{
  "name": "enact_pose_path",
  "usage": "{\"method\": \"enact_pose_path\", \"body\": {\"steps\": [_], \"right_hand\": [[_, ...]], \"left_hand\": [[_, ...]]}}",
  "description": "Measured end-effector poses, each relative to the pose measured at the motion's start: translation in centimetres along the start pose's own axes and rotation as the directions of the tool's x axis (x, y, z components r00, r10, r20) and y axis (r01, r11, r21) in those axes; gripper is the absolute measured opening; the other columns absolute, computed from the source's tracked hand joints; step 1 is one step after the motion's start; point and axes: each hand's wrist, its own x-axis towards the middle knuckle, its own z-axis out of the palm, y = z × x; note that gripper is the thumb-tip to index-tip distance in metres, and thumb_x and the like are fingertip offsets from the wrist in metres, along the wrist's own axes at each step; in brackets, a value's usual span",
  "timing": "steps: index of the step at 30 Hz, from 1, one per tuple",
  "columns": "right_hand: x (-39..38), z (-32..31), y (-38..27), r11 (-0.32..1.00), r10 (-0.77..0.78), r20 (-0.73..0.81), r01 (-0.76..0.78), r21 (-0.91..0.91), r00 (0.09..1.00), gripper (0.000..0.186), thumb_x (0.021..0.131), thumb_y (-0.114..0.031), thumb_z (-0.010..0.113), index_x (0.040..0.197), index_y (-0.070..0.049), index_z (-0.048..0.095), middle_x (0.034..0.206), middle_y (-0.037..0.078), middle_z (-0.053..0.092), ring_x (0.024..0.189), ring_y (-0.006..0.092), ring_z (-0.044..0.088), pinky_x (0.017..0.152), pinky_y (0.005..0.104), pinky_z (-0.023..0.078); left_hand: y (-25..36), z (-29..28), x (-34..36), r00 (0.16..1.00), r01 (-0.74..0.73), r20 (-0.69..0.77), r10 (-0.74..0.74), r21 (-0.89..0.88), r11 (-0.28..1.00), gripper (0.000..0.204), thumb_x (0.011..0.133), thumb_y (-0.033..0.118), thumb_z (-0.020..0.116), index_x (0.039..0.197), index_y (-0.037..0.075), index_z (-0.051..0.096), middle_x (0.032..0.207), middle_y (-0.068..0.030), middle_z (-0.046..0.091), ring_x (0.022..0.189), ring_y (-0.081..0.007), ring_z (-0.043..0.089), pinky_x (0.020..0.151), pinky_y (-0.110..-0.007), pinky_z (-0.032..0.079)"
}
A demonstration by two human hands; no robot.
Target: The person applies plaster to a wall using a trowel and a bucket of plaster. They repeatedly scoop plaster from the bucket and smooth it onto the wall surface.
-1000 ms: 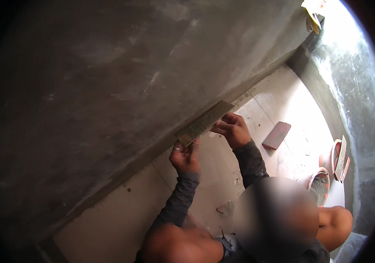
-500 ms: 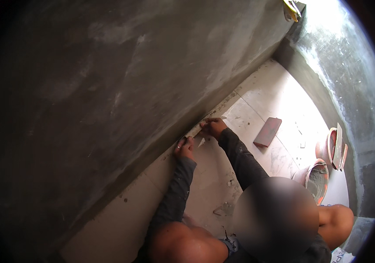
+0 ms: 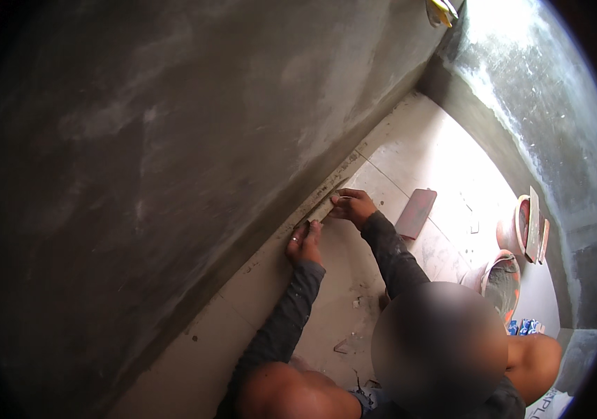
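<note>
A narrow, pale tile-like strip (image 3: 321,210) spans the gap between my two hands, low beside the foot of the grey plastered wall (image 3: 194,140). My left hand (image 3: 304,243) has its fingers closed on the strip's nearer end. At the farther end, my right hand (image 3: 356,207) pinches it between thumb and fingers. Along the wall's base runs a rough, dirty band of floor (image 3: 340,174), a little apart from the strip. My fingers cover both ends of the strip.
A reddish-brown rectangular block (image 3: 416,213) lies on the tiled floor right of my right hand. Two tubs stand farther right: one holds grey mortar (image 3: 501,283), the other has flat boards (image 3: 533,223) leaning on it. Small debris (image 3: 344,346) lies near my knees.
Both hands have shifted slightly right, away from the wall, bringing the strip with them. More of the rough band at the wall's base shows. The view has turned a little.
</note>
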Motion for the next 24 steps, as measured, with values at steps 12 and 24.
{"method": "enact_pose_path", "body": {"steps": [12,24], "right_hand": [[0.5,2.4,-5.8,0.979,-0.203,0.075,0.204,-0.001,0.976,0.044,0.09,-0.004,0.066,0.129,0.011,0.05,0.11,0.018,0.064,0.096,0.0306,0.069,0.085,0.0413,0.061],[2.5,-4.3,-3.8,0.992,-0.083,-0.008,0.084,0.098,0.996,0.04,0.093,-0.007,0.064,0.126,0.009,0.048,0.107,0.015,0.063,0.092,0.0301,0.069,0.086,0.0432,0.061]], "left_hand": [[2.6,3.8,2.3,0.987,-0.145,0.061,0.148,-0.061,0.988,0.026,0.088,-0.002,0.068,0.113,-0.005,0.062,0.113,-0.0137,0.065,0.106,-0.023,0.063,0.093,-0.027,0.054],[-2.2,5.6,3.6,0.991,0.115,0.073,-0.111,-0.045,0.992,0.024,0.087,0.001,0.072,0.107,-0.007,0.063,0.108,-0.0135,0.066,0.091,-0.017,0.065,0.088,-0.027,0.054]]}}
